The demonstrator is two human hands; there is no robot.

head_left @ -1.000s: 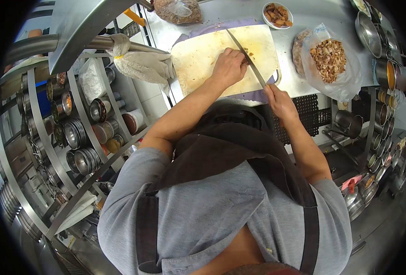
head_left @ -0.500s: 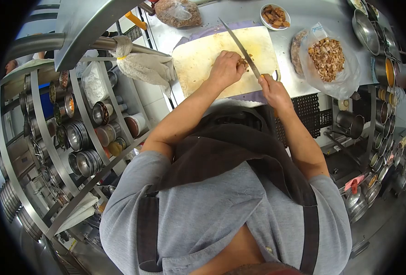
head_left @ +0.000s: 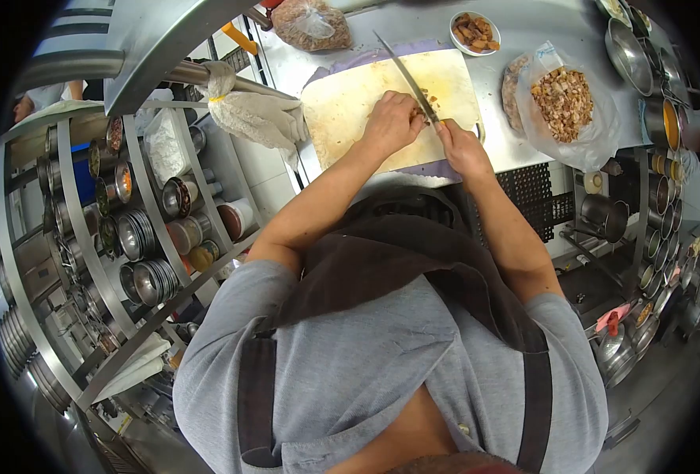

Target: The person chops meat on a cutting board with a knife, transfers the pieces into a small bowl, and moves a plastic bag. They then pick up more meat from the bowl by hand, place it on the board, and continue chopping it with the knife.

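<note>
My right hand (head_left: pixel 464 148) is wrapped round the handle of a long kitchen knife (head_left: pixel 405 73), whose blade slants across the board toward the far left. My left hand (head_left: pixel 393 122) presses down on the cutting board (head_left: pixel 338 99) with curled fingers, its fingertips beside the blade. Under those fingertips are small brown food pieces (head_left: pixel 418 118), mostly hidden by the hand. More chopped brown bits (head_left: pixel 432 99) lie just right of the blade. The pale, stained board rests on a purple cloth (head_left: pixel 444 168).
A white bowl of brown chunks (head_left: pixel 474 33) stands beyond the board. To the right sits an open plastic bag of chopped pieces (head_left: pixel 563 103); a tied bag (head_left: pixel 310 24) is at the back left. A towel (head_left: pixel 255 118) hangs from a rail left of the board.
My right hand and the knife handle have shifted left, bringing the blade closer to my left fingertips. My left hand stays about where it was on the board.
</note>
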